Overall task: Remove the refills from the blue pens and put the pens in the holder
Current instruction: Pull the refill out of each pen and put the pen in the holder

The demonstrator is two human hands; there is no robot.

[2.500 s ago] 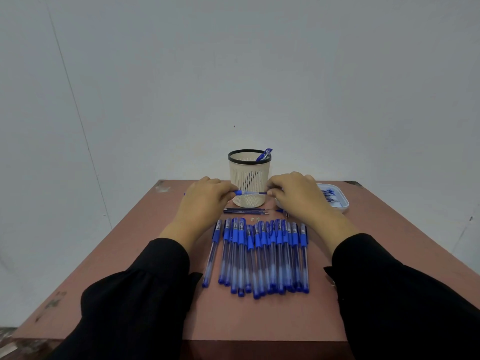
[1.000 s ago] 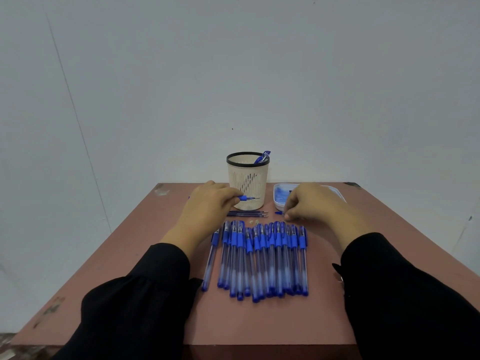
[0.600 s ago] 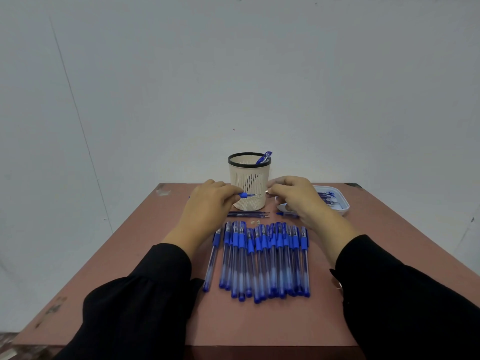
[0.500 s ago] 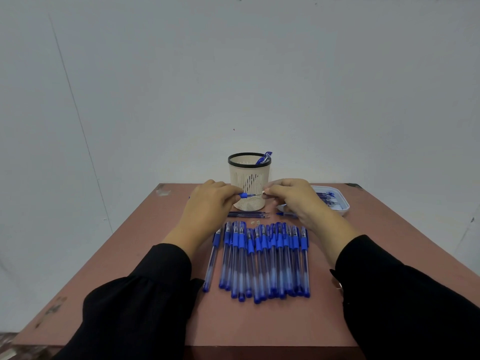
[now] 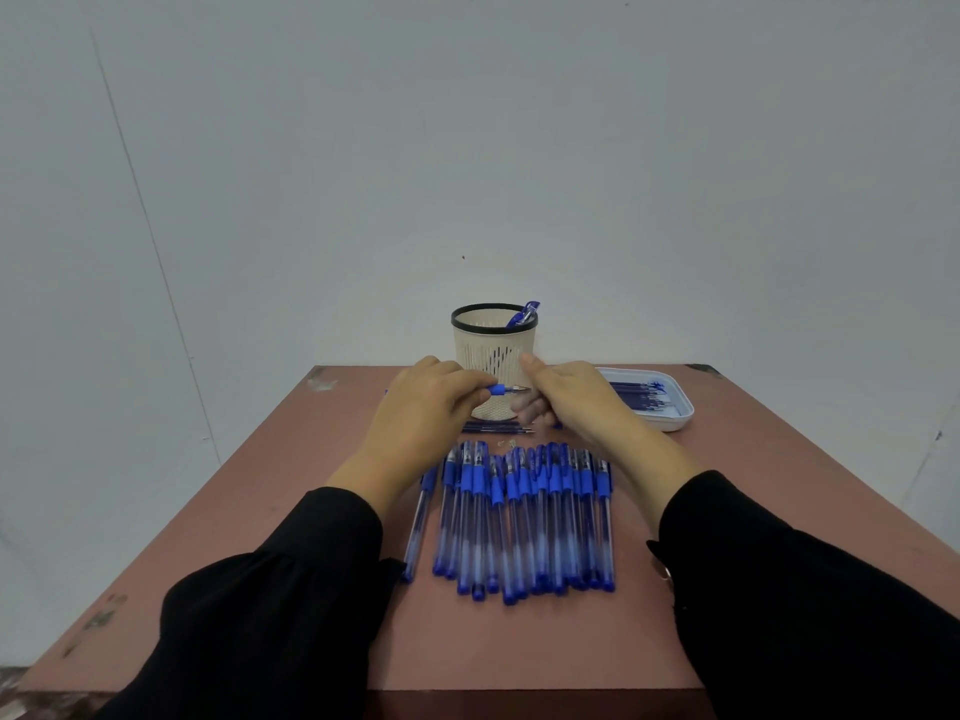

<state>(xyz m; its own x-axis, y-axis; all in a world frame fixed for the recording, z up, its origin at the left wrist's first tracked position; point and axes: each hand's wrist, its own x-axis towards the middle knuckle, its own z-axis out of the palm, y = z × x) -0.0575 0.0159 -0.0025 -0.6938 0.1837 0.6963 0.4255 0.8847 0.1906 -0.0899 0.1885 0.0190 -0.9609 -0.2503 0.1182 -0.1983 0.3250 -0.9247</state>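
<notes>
My left hand (image 5: 426,407) grips a blue pen (image 5: 497,390) in front of the holder, its bare tip pointing right. My right hand (image 5: 576,402) is at that tip, thumb raised above it and blurred fingers loosely curled below it, not pinching it. The cream mesh holder (image 5: 493,350) with a black rim stands at the table's far middle and has one blue pen (image 5: 524,314) leaning in it. Several blue pens (image 5: 524,517) lie side by side in a row on the table in front of me.
A few thin dark refills (image 5: 496,428) lie on the table just before the holder. A white tray (image 5: 675,418) with several refills sits at the far right. The reddish table (image 5: 311,511) stands against a white wall.
My right hand set something down by the tray, came back to the pen's tip and pinched it. Now its thumb has lifted off the tip. My left hand kept hold of the pen.
</notes>
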